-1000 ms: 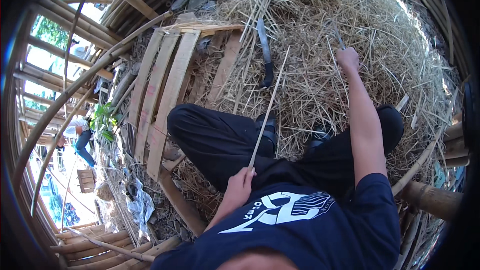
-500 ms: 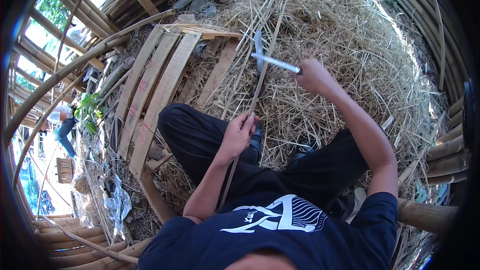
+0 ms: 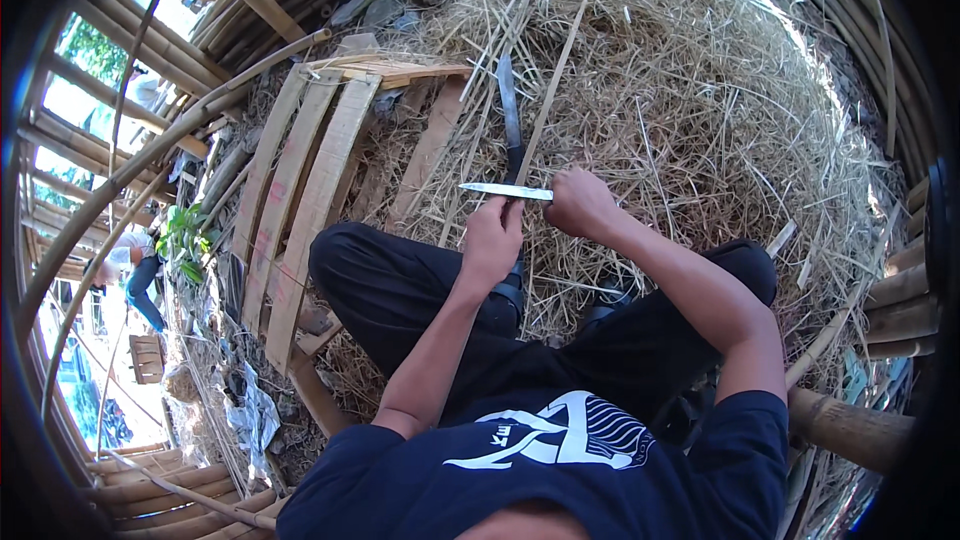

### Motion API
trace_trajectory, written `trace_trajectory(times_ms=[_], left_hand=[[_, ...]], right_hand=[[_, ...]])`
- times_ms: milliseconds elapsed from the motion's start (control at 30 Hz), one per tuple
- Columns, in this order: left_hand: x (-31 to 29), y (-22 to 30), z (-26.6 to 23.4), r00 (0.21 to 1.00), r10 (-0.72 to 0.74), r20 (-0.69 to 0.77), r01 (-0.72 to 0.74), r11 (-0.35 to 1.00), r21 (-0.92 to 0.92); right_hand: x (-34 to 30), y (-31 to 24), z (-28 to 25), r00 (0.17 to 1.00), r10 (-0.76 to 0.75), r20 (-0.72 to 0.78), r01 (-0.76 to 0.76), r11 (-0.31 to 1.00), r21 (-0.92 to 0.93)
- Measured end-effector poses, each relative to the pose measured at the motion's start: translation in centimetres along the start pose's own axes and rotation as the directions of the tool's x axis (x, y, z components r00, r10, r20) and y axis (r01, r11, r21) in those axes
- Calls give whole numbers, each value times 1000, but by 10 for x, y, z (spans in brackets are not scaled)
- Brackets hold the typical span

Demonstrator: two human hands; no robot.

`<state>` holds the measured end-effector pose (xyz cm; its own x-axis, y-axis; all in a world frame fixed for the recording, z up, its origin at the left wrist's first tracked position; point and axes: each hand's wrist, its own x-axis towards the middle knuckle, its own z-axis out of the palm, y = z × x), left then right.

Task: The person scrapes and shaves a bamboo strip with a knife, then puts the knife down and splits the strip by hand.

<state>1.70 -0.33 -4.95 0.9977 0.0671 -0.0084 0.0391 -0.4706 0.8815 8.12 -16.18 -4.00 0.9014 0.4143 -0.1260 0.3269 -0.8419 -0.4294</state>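
A long, thin bamboo strip (image 3: 558, 70) runs away from me over the straw. My left hand (image 3: 490, 248) is closed, its thumb and fingers pinching the strip's near part. In my right hand (image 3: 583, 204) is a knife, gripped at the handle, which the fist hides. Its pale blade (image 3: 500, 189) points left and lies across the strip, just beyond my left fingertips. A larger dark-bladed machete (image 3: 509, 105) rests on the straw past the knife, handle toward me.
Dry straw (image 3: 670, 130) covers the ground ahead. A slatted wooden crate (image 3: 310, 200) stands by my left knee, and loose thin strips (image 3: 485, 70) lie beside the machete. Bamboo poles (image 3: 850, 428) surround me. Far left, another person (image 3: 140, 265) bends beyond the bamboo frame.
My right hand has brought the knife nearer, down to my left fingertips. My left hand has moved slightly forward along with its grip on the strip.
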Motion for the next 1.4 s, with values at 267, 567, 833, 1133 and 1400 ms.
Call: trace_trajectory(times_ms=[267,567,833,1133,1400], left_hand=[[7,-17,18,997,-59,44,61,997,-41],[-48,-1,-2,944,-209,255,284,907,-310],[-132,22,-52,849,-394,352,503,807,-309],[-143,12,-85,847,-414,334,514,799,-312],[-59,3,-64,997,79,3,-78,984,161]], right_hand=[[19,32,13,991,-18,-131,12,999,-45],[49,87,-17,918,375,-132,-383,923,-41],[54,96,-11,896,421,-139,-438,890,-129],[52,151,-54,745,596,-300,-530,802,275],[12,-2,-21,992,117,54,-119,992,31]])
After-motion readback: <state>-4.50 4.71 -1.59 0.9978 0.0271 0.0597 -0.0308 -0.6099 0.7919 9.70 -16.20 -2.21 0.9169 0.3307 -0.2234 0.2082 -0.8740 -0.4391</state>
